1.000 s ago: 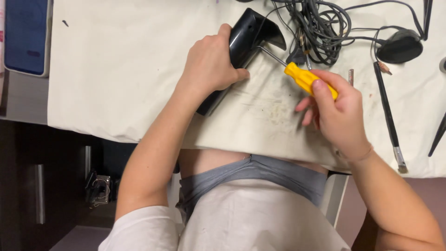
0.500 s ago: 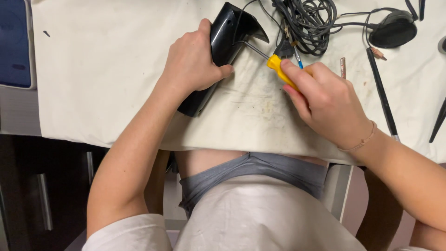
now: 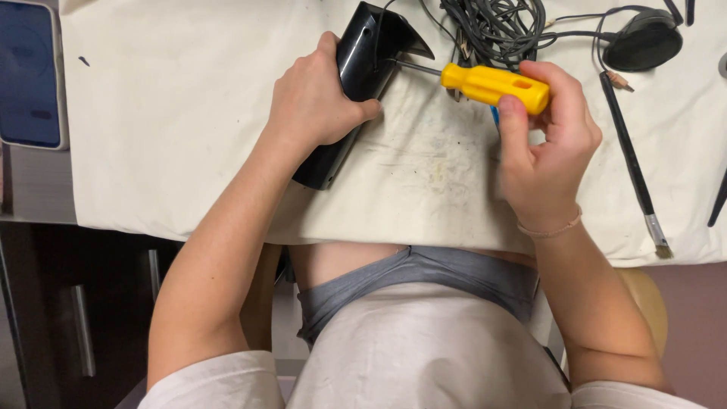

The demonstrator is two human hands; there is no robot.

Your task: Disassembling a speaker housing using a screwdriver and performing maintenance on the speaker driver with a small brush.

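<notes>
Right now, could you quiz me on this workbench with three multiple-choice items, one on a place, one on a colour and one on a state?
1. Where does the thin brush lie?
A. To the right of the right hand
B. Under the black device
C. On the person's lap

2. What colour is the screwdriver handle?
A. Red
B. Yellow
C. Green

3. What is the left hand doing?
A. Resting flat on the cloth
B. Holding the cables
C. Gripping the black device

Answers:
1 A, the brush lies on the cloth beside the right hand.
2 B, the handle held in the right hand is yellow.
3 C, its fingers wrap the black body while the screwdriver shaft points into it.
</notes>
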